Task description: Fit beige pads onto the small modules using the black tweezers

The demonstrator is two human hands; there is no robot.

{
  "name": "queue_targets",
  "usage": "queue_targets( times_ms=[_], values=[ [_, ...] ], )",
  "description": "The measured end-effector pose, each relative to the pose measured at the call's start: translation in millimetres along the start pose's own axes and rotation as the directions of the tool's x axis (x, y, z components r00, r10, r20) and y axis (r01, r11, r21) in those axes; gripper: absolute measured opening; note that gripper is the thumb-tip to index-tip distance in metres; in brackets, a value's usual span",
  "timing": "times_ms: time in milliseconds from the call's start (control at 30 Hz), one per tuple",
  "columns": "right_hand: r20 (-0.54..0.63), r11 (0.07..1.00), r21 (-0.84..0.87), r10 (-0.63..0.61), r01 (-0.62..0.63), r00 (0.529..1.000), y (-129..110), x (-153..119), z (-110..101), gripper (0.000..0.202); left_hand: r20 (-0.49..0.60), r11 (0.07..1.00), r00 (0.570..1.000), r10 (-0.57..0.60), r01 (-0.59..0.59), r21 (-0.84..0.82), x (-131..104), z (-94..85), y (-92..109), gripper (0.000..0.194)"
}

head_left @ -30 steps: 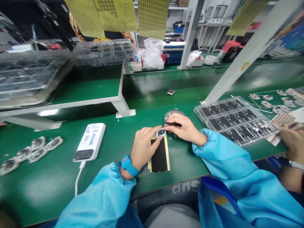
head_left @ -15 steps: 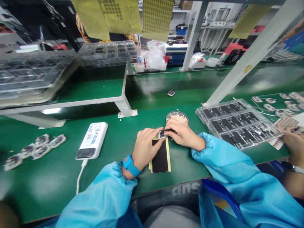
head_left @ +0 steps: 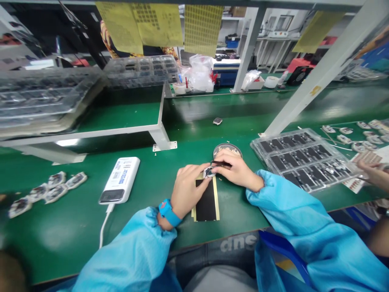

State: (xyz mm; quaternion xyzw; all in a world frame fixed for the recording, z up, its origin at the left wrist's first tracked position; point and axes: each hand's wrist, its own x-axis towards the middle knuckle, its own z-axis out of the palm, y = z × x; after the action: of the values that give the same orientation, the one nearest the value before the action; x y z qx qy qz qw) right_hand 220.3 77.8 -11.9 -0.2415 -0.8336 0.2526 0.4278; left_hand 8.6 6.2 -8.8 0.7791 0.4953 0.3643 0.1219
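My left hand (head_left: pixel 189 187) pinches a small white watch case (head_left: pixel 208 172) with dark electronic parts inside. In my right hand (head_left: pixel 233 168) is a dark, slender tool that looks like tweezers (head_left: pixel 221 164), its tip at the case. Fingers of both hands meet around the case and hide part of it. Below the hands a black sheet with yellow edges (head_left: pixel 207 200) lies on the green bench. Just behind my right hand sits a round dish (head_left: pixel 227 147) of small pale pieces, partly covered by the hand.
A white power bank (head_left: pixel 119 180) with a cable lies to the left, beyond it several white cases (head_left: pixel 56 193). Clear trays of dark parts (head_left: pixel 305 158) lie to the right, near a co-worker's hand (head_left: pixel 369 172). One watch case (head_left: pixel 217 121) lies farther back. A metal-legged shelf (head_left: pixel 159 134) stands left.
Both my hands stay around the watch case, and the dark tool in my right hand shows more clearly. The view has shifted slightly. The co-worker's hand at the right has moved a little.
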Motion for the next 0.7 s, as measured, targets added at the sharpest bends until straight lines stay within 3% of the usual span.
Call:
queue_targets(
  times_ms=[233,400,500,600,700],
  values=[
    [0.035,0.998,-0.045,-0.048,0.050,0.998,1.0,-2.3,0.1,0.016,-0.018,1.000,1.000,0.008,-0.008,-0.002,-0.5,0.3,0.5,0.033],
    [0.147,0.995,-0.102,0.026,-0.011,0.989,-6.7,-3.5,3.6,0.010,-0.011,0.999,1.000,-0.025,0.026,0.026,-0.2,0.6,0.0,0.034],
    [0.073,0.998,-0.054,0.043,-0.039,0.996,-8.1,-1.6,2.2,0.008,-0.027,0.999,0.998,-0.050,0.050,0.010,1.2,0.8,-1.3,0.035],
    [-0.076,0.953,-0.214,0.203,-0.215,0.976,-3.1,0.1,-10.2,0.015,-0.025,0.997,0.997,-0.074,0.074,0.005,2.4,-0.1,-2.6,0.035],
    [-0.116,0.796,-0.438,0.411,-0.418,0.904,5.6,-1.4,-27.3,0.025,-0.016,0.994,0.994,-0.105,0.105,0.011,3.1,-0.6,-5.0,0.034]
  ],
)
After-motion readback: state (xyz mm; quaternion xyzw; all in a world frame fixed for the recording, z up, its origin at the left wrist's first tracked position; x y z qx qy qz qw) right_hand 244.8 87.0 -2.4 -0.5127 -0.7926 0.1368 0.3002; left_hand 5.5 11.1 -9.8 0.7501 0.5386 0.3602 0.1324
